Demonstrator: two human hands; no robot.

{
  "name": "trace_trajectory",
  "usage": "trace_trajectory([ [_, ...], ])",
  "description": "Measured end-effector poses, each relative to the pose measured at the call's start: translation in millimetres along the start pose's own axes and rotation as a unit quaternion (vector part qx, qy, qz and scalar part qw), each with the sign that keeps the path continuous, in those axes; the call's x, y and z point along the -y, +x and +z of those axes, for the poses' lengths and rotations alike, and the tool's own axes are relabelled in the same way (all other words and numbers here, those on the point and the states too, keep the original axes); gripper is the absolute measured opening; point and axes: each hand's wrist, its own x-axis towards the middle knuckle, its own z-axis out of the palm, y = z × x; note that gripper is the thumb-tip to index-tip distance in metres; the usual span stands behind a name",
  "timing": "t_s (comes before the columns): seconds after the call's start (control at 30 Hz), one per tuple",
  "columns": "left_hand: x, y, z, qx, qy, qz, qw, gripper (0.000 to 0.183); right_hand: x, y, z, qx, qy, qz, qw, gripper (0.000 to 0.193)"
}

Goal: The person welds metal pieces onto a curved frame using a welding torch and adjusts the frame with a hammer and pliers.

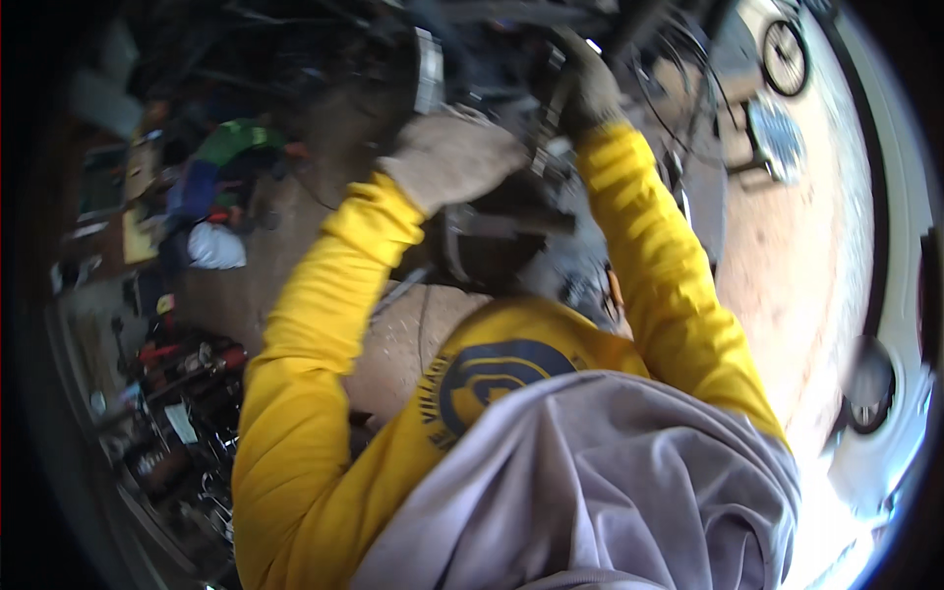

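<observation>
My left hand [454, 155], in a greyish work glove, is closed with its fingers curled in front of dark metal machinery [492, 231]. What it grips is hidden. Just above it a flat silver metal strip [428, 69] stands up; I cannot tell whether the hand touches it. My right hand [590, 90], gloved too, reaches farther up among dark vehicle-like parts. Its fingers bend round something in shadow that I cannot make out. Both hands are somewhat blurred. Between them lie small metallic parts [556, 147], and a dark cylindrical part sits below the left glove.
A person [231, 147] in green and blue bends down at the left, beside a white bag [216, 246]. Tools and parts [187, 413] clutter the lower left. Dark cables [678, 69] hang at the upper right, near a round-topped stool [775, 138], a bicycle wheel [786, 57] and a white car [895, 393].
</observation>
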Motion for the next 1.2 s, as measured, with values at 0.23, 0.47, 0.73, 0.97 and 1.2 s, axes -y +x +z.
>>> trace_trajectory([
  [0.23, -13, 9, -28, 0.100, -0.008, -0.067, 0.993, 0.034, 22, -19, 31, 0.099, -0.024, 0.041, 0.994, 0.033],
  [0.47, 17, 11, -4, 0.098, 0.029, 0.071, 0.992, 0.031, 21, -22, 32, 0.098, 0.011, 0.015, 0.995, 0.029],
  [0.73, 6, 11, -5, 0.120, 0.013, 0.021, 0.992, 0.033, 17, -1, 14, 0.058, -0.020, 0.027, 0.998, 0.029],
  [0.97, 4, 2, 2, 0.038, 0.072, 0.058, 0.995, 0.022, 14, -19, 37, 0.011, -0.035, 0.011, 0.999, 0.034],
  [1.2, -7, 2, -4, 0.012, 0.040, 0.030, 0.999, 0.021, 12, -17, 17, 0.083, 0.000, -0.038, 0.996, 0.031],
])
